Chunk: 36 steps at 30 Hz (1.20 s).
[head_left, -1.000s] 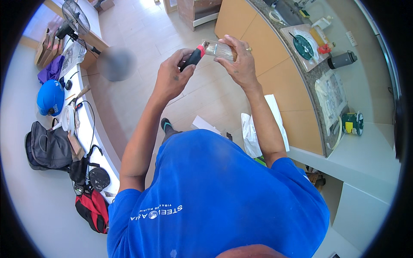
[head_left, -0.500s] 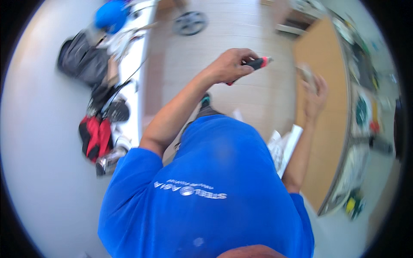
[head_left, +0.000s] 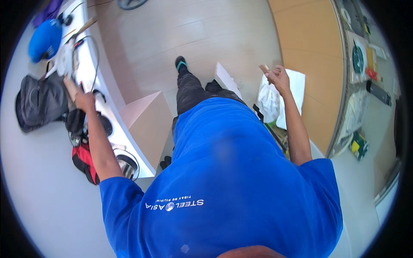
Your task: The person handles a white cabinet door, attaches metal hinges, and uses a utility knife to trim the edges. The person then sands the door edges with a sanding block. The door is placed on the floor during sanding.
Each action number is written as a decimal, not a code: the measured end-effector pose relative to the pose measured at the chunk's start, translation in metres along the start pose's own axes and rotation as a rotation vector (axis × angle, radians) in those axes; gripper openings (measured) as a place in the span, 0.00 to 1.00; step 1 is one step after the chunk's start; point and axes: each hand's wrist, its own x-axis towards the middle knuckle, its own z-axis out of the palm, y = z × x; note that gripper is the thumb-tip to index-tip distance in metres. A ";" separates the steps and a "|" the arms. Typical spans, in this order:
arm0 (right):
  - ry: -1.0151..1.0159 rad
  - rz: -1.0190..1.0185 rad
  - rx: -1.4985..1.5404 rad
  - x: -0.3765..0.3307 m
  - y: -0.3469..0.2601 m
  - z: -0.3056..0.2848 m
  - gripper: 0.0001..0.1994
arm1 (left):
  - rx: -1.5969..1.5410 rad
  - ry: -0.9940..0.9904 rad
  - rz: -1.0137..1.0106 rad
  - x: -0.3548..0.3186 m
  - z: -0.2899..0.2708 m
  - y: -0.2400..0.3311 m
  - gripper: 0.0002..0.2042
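Over the white table on the left, my left hand (head_left: 85,101) has its fingers closed around the end of a tan, flat wooden piece (head_left: 70,87). That piece lies along the side of a dark grey backpack (head_left: 39,101). My right hand (head_left: 279,79) is raised on the right, pinching a small tan wooden block (head_left: 265,69) that points away to the left. Below this hand are a crumpled white plastic bag (head_left: 269,103) and a white panel (head_left: 295,88).
The white table (head_left: 112,115) holds a blue helmet (head_left: 45,40), a wooden-handled tool (head_left: 86,26), cables and a red-black bag (head_left: 84,162). A pale box-like panel (head_left: 148,124) stands beside it. A brown cabinet front (head_left: 312,56) and cluttered countertop (head_left: 350,79) run along the right.
My left hand has gone from mid-floor to the table and no longer holds the red-and-black tool; it now grips the wooden piece. The view has turned, and my right hand still holds its block.
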 end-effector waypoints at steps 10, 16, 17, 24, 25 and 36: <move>-0.121 0.362 0.877 -0.038 -0.002 0.065 0.32 | 0.115 0.064 0.087 0.063 0.056 -0.033 0.27; -0.327 0.367 1.097 -0.030 0.007 0.097 0.26 | 0.002 0.094 0.159 0.086 0.059 -0.051 0.31; -0.326 0.367 1.067 -0.028 0.010 0.101 0.25 | 0.058 0.205 0.106 0.075 0.050 -0.028 0.30; -0.351 0.482 0.907 -0.023 0.015 0.129 0.27 | -0.505 -0.587 0.563 -0.079 0.046 0.180 0.26; -0.386 0.488 0.867 -0.023 0.014 0.137 0.28 | -0.537 -0.616 0.711 -0.135 0.017 0.237 0.26; -0.716 0.455 0.683 -0.067 0.015 0.195 0.32 | -0.537 -1.037 1.392 -0.310 0.014 0.360 0.39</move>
